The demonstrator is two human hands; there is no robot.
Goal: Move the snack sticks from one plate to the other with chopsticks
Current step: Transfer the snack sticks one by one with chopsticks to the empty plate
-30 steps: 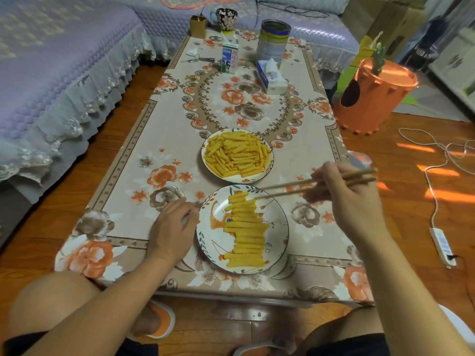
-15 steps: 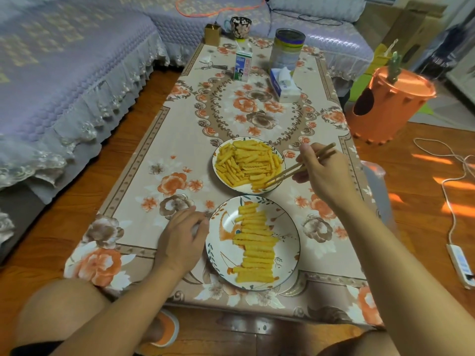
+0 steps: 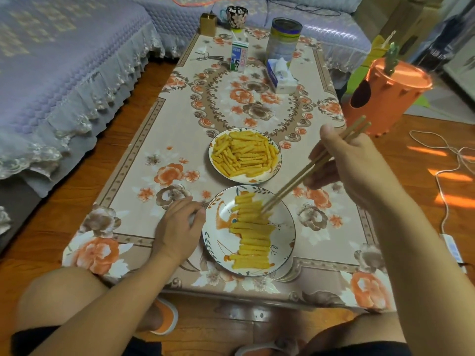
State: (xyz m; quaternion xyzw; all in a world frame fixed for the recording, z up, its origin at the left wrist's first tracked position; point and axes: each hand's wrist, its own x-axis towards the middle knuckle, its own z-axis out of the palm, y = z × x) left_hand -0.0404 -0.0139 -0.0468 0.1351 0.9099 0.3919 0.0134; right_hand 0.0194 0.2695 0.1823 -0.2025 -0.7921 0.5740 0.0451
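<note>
Half a second earlier the chopsticks point(image 3: 303, 173) had their tips in the heaped far plate point(image 3: 276, 167); now the tips are down on the near plate point(image 3: 288, 242), touching the upper part of the tidy row of snack sticks point(image 3: 250, 232) laid there. The right hand point(image 3: 349, 165) has swung from beside the far plate to a spot at about 2 o'clock from the near plate, its fingers curled around the chopsticks' upper half. Whether a stick is caught between the tips cannot be made out. The left hand point(image 3: 177, 224) has stayed at 9 o'clock of the near plate, fingers loosely bent against its rim and the cloth, gripping nothing visible.

The far plate, at 12 o'clock from the near one and just beyond it, holds a loose pile of snack sticks.

Both plates sit on a low table point(image 3: 159, 140) under a beige cloth printed with orange and brown flowers. At its far end stand a milk carton point(image 3: 238, 57), a tall tin point(image 3: 284, 38), a tissue pack point(image 3: 281, 77), a patterned mug point(image 3: 236, 14) and a small gold box point(image 3: 207, 23). A lilac-covered sofa point(image 3: 64, 60) runs along the left and back. At 2 o'clock an orange bin point(image 3: 388, 96) stands on the wooden floor point(image 3: 64, 201), and a white cable point(image 3: 447, 176) trails at the right.
</note>
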